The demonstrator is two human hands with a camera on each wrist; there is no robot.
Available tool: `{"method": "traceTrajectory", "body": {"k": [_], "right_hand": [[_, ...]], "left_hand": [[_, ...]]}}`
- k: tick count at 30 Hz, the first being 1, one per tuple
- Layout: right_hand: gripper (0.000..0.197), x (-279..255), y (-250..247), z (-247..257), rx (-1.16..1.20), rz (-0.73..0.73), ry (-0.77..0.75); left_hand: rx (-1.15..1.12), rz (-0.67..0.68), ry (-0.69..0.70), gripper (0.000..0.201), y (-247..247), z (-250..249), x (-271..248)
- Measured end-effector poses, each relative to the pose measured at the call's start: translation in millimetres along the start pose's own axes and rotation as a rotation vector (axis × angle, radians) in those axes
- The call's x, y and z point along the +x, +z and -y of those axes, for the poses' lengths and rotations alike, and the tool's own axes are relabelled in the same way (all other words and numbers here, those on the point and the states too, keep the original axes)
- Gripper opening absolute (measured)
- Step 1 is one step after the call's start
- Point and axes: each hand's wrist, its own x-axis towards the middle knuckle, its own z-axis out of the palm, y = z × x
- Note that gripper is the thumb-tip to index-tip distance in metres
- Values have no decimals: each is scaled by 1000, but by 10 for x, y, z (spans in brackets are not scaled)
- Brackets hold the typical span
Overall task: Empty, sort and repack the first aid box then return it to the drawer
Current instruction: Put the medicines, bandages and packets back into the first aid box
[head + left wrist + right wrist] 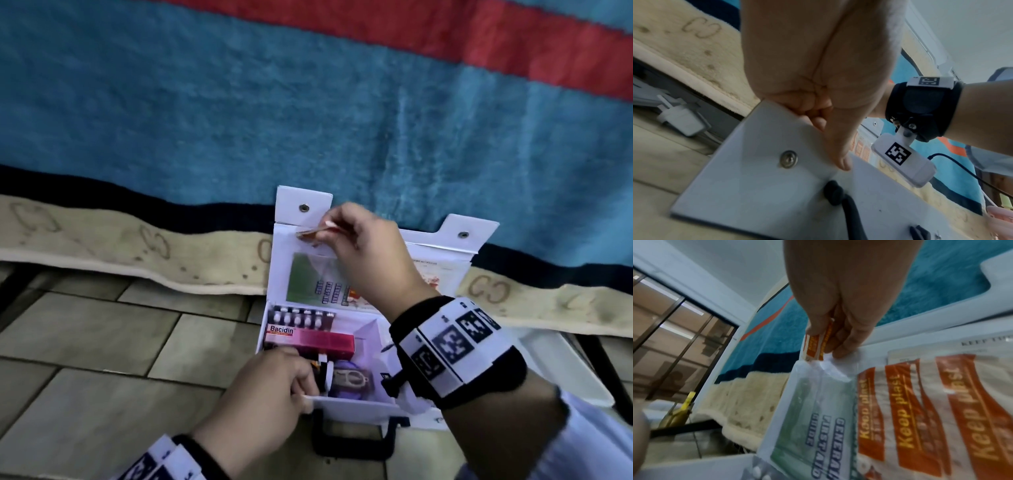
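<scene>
The white first aid box (371,334) stands open on the tiled floor, its lid (284,270) upright against the bed. My right hand (363,253) pinches orange-and-white plaster strips (815,345) at the mouth of the clear lid pocket (830,369), which holds a green first aid guide (818,418) and more plasters (906,410). My left hand (267,387) grips the box's front wall (760,170) near the black handle (352,442). Inside lie a pink Bacidin carton (308,337), a blister pack of pills (301,317) and a dark round item (349,378).
A blue blanket with a red stripe (308,102) and a cream mattress edge (120,253) rise behind the box. A white tray-like piece (561,363) lies to the right. A white plug adapter (682,118) sits on the floor to the left.
</scene>
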Motion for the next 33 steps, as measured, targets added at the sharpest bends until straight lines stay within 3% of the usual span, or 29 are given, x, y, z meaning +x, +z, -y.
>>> {"method": "traceTrajectory", "body": {"k": [4, 10, 20, 24, 28, 33], "right_hand": [[30, 6, -3, -52, 141, -71, 49], [30, -17, 22, -78, 221, -69, 75], [2, -15, 121, -17, -365, 88, -42], [19, 36, 139, 39, -637, 149, -40], [21, 129, 117, 140, -699, 240, 20], [22, 98, 189, 235, -763, 359, -29]], "left_hand": [[8, 2, -1, 35, -2, 18, 9], [8, -6, 25, 41, 4, 10, 18], [18, 2, -6, 37, -5, -4, 11], [30, -3, -16, 34, -11, -18, 2], [23, -4, -7, 38, 8, 9, 11], [50, 1, -8, 36, -1, -4, 22]]}}
